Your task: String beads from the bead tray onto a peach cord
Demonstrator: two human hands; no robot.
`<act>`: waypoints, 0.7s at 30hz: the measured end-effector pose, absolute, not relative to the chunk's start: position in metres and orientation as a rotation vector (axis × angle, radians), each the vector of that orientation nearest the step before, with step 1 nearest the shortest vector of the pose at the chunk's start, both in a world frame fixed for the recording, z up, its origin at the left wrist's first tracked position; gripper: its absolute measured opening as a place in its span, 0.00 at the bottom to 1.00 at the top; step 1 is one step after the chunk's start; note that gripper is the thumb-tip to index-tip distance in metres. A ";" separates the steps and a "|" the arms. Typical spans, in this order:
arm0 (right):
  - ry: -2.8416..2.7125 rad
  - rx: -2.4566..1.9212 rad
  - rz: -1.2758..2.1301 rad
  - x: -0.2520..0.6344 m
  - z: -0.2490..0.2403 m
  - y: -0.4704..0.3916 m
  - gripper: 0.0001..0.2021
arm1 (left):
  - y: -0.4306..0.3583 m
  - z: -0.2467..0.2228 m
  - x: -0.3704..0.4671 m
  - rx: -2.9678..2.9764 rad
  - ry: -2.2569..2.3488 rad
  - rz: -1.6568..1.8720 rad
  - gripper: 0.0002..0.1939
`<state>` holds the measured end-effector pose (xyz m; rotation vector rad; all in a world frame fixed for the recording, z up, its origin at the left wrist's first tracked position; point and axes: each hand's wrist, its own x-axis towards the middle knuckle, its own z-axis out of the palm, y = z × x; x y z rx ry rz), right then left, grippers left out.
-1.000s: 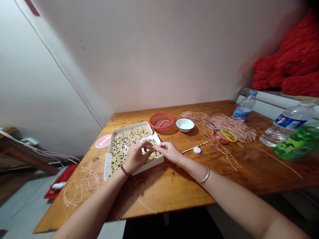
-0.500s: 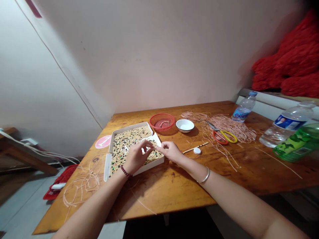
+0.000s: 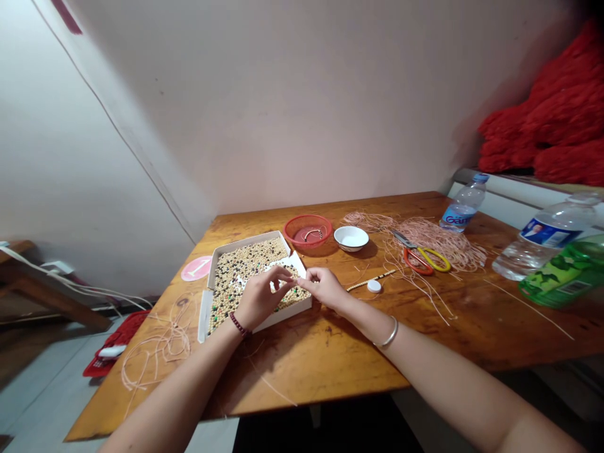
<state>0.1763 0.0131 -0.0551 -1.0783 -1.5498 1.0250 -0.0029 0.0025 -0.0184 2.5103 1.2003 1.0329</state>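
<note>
A shallow white cardboard box (image 3: 204,314) holds a layer of small beads (image 3: 245,257), mostly tan with black, green and white ones among them. Over its near right part, my left hand (image 3: 260,296) has thumb and index finger pinched together. My right hand (image 3: 326,289) is closed at the box's right edge, its fingertips meeting those of the left. Whatever sits between the fingertips is too small to make out. Just right of my right hand, a straight strand of tan and black beads (image 3: 359,285) lies on the table beside a white bottle cap (image 3: 374,286).
Behind the box stand a red mesh basket (image 3: 293,238) with a beaded strand inside and a white bowl (image 3: 352,247). Scissors (image 3: 427,259) rest on pink cords (image 3: 455,242). Bottles (image 3: 542,236) stand at right. Loose cords (image 3: 163,346) lie at left, near a pink round disc (image 3: 196,268).
Both hands stay together in almost the same pose over the box. The whole view has shifted very slightly; nothing on the table has visibly moved.
</note>
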 end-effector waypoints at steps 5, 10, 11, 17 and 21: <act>-1.567 -1.077 1.010 0.177 -0.055 0.013 0.17 | 0.004 -0.019 -0.004 2.505 1.276 1.053 0.10; -1.574 -1.064 0.999 0.176 -0.057 0.014 0.16 | 0.004 -0.017 -0.005 2.508 1.258 1.036 0.10; -1.574 -1.064 0.998 0.176 -0.057 0.014 0.16 | 0.004 -0.017 -0.004 2.508 1.256 1.033 0.10; -1.546 -1.071 1.005 0.176 -0.058 0.014 0.17 | 0.003 -0.018 -0.003 2.501 1.226 1.031 0.08; -1.589 -1.078 0.981 0.176 -0.055 0.012 0.16 | 0.003 -0.019 -0.003 2.508 1.190 1.021 0.08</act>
